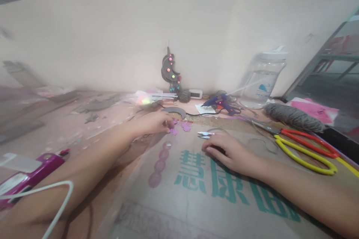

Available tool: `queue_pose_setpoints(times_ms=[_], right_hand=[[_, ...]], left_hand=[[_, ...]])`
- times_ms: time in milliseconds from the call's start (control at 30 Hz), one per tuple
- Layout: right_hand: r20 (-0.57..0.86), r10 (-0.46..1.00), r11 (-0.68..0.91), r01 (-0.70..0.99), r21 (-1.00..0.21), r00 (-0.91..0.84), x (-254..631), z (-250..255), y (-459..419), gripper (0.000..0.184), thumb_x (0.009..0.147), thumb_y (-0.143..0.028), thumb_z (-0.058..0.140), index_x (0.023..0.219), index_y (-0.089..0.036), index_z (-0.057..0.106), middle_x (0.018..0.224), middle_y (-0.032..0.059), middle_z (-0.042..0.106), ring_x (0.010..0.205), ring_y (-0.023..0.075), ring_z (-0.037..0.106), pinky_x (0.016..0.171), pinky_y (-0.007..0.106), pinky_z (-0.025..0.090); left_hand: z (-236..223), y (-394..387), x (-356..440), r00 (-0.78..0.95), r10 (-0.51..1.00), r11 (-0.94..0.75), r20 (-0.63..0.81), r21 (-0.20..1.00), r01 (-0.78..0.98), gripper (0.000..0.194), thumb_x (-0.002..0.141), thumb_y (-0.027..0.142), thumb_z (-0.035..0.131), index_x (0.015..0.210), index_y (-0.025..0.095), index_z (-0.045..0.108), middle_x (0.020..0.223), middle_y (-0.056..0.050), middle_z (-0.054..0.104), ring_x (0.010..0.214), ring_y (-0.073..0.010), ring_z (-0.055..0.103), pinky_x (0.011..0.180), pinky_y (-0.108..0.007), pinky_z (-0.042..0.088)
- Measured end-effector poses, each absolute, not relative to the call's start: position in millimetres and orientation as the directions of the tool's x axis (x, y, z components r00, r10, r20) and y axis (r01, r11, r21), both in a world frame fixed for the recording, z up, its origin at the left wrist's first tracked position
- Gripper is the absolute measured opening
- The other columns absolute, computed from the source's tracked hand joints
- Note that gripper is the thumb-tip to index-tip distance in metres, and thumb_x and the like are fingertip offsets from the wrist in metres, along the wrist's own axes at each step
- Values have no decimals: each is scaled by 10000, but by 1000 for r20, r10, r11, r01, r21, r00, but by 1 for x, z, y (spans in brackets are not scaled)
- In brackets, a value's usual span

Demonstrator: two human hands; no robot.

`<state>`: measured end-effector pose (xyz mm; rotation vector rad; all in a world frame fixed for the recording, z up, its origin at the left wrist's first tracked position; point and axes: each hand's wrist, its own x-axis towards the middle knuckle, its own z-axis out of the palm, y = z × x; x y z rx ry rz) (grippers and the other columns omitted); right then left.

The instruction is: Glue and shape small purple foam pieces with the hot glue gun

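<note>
My left hand point(157, 123) has its fingers curled and pinched at small purple flower-shaped pieces point(174, 132); its fingertips meet the edge of one. Just right of it, another purple flower-shaped piece point(186, 127) lies flat on the board. Small thread snips point(205, 134) stick out from my right hand point(224, 149), blades pointing left and slightly apart. The fingers of that hand are folded around the snips' handle, which is hidden. Under both hands is a board point(157, 209) with green and red printed characters. A grey felt crescent point(175, 112) rests behind my left hand.
Large scissors point(305, 153) with red and yellow handles lie at right, near grey yarn point(293, 117). A blue glue gun point(217, 101) and a water bottle point(260, 80) stand behind. A decorated grey moon ornament point(168, 69) hangs on the partition. At left is a purple device point(42, 170).
</note>
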<state>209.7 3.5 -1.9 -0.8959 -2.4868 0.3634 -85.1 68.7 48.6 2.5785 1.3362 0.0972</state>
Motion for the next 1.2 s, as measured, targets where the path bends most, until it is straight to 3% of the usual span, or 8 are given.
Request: queue_pose_setpoints(times_ms=[133,333,567,867,1200], right_hand=[[320,654,751,536,-386,-686,210,-2,4,213,961,-284,467,932,-209,664,878,55,682,860,199,587,807,353,429],[332,648,757,534,-376,-685,211,-2,3,210,962,-281,468,912,-208,658,857,48,673,851,189,582,800,335,428],[347,633,772,528,-355,-692,210,-1,3,196,956,-259,477,924,-210,664,871,56,685,872,200,599,813,346,439],[359,619,784,519,-342,-698,210,-2,3,191,951,-251,481,918,-209,664,863,60,689,866,202,601,810,351,448],[352,624,779,523,-345,-698,209,-1,4,188,948,-255,488,932,-213,670,869,57,687,871,201,597,810,344,446]], left_hand=[[48,67,-82,560,828,-535,-46,238,811,189,784,294,617,925,232,725,966,-15,716,802,-171,647,654,-228,426],[47,72,-88,603,797,-574,-44,259,777,303,784,207,590,1051,282,713,1030,-2,721,886,-194,656,699,-231,436],[48,66,-86,586,810,-562,-16,262,784,265,794,199,563,1001,278,709,1024,-7,713,883,-200,653,693,-236,431],[44,77,-94,525,850,-497,-44,266,826,145,758,333,628,854,235,674,835,-15,685,750,-185,615,605,-237,384],[64,67,-100,537,835,-483,-115,311,818,225,834,394,519,825,205,640,695,6,622,631,-157,573,568,-236,374]])
